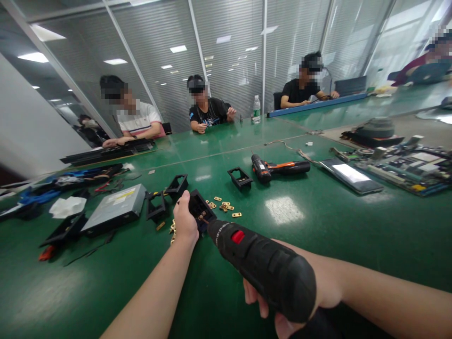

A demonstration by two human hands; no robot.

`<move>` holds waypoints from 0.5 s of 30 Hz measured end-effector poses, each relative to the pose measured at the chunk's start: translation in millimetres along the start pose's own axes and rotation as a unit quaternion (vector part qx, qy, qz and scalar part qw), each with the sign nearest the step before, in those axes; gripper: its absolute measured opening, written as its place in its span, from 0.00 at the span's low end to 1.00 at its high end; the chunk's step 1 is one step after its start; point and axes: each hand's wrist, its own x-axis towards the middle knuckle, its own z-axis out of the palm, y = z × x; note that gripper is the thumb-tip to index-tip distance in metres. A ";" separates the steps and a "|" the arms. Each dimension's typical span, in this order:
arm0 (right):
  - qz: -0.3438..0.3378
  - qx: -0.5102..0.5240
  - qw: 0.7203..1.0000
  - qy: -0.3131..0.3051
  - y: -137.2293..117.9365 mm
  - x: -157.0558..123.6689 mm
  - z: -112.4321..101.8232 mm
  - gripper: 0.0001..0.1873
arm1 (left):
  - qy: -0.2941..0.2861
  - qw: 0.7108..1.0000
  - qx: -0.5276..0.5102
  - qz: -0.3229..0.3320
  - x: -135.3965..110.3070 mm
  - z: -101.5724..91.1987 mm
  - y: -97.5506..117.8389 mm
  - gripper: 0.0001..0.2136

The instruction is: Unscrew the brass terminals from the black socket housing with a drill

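My left hand (184, 220) is closed round a small black plastic bracket (200, 208) and holds it down on the green table (318, 226). My right hand (282, 306) grips a black electric screwdriver (261, 263) with a red switch. Its tip rests at a brass piece inside the bracket. Several small brass plates (224, 206) lie just beyond the bracket.
More black brackets (176, 186) (240, 178) and a grey disc drive (115, 208) lie to the left. A second screwdriver with an orange handle (278, 168), a phone (349, 174) and circuit boards (406, 165) lie to the right. Other people sit along the far side.
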 end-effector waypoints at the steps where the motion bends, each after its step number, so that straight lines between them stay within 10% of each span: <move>1: 0.002 -0.009 1.000 -0.001 0.0 0.8 0.0 0.28 | 0.003 1.000 -0.002 -0.001 -0.2 0.3 0.1 0.24; 15: 0.012 -0.018 1.000 -0.006 3.1 2.4 -0.3 0.32 | 0.010 1.000 -0.007 0.006 -0.6 3.4 0.1 0.24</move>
